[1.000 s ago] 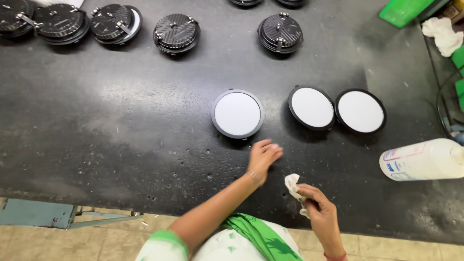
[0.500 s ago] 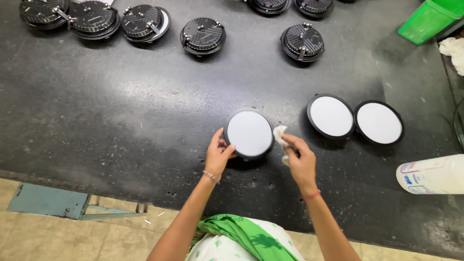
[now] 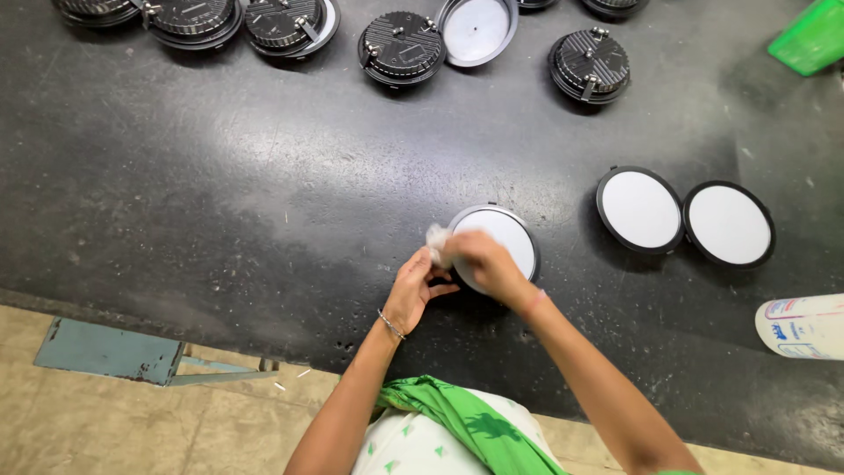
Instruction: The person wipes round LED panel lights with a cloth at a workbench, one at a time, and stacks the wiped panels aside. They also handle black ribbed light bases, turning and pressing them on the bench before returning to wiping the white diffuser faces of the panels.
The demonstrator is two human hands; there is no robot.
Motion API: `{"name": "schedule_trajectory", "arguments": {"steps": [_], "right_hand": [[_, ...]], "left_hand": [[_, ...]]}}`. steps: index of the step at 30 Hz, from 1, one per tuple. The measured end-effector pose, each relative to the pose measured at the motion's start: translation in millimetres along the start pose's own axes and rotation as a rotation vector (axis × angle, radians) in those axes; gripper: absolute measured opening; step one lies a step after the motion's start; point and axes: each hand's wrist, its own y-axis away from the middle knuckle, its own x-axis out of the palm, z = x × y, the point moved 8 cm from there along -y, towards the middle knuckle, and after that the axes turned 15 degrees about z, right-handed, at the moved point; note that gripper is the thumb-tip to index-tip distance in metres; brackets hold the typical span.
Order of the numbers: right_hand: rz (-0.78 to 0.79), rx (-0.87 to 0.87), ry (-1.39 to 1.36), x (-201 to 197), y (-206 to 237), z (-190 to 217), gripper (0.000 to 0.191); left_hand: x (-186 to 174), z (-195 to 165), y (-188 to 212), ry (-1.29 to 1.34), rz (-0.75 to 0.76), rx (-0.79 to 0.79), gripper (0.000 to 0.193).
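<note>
A round lamp with a white face and a silver rim (image 3: 505, 237) lies on the black table (image 3: 220, 202) in front of me. My left hand (image 3: 415, 290) grips its near left edge. My right hand (image 3: 482, 262) lies across the white face and pinches a small white cloth (image 3: 436, 237) against the lamp's left rim. A thin bracelet sits on my left wrist and a pink band on my right.
Two more white-faced round lamps with black rims (image 3: 640, 209) (image 3: 729, 224) lie to the right. Several black finned lamp housings (image 3: 403, 46) line the far edge. A white bottle (image 3: 802, 325) lies on its side at right, a green box (image 3: 813, 37) at the far right corner.
My right hand has crossed from the lamp's right side over its face to the left rim with the cloth. My left hand has stayed on the near left edge.
</note>
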Motion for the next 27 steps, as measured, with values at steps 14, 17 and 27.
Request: {"name": "schedule_trajectory", "arguments": {"steps": [14,17,27], "right_hand": [[-0.121,0.115,0.108,-80.5,29.2,-30.5,0.048],[-0.178,0.157,-0.014,-75.7,26.7,-56.1,0.039],[-0.315,0.406,-0.433,9.1,159.8,47.1,0.056]], "left_hand": [[5.0,-3.8,-8.8,-0.359,-0.061,-0.003,0.066],[9.4,-1.2,-5.9,-0.38,-0.081,-0.029,0.066],[30.7,8.2,-12.1,-0.465,-0.062,-0.068,0.065]]}}
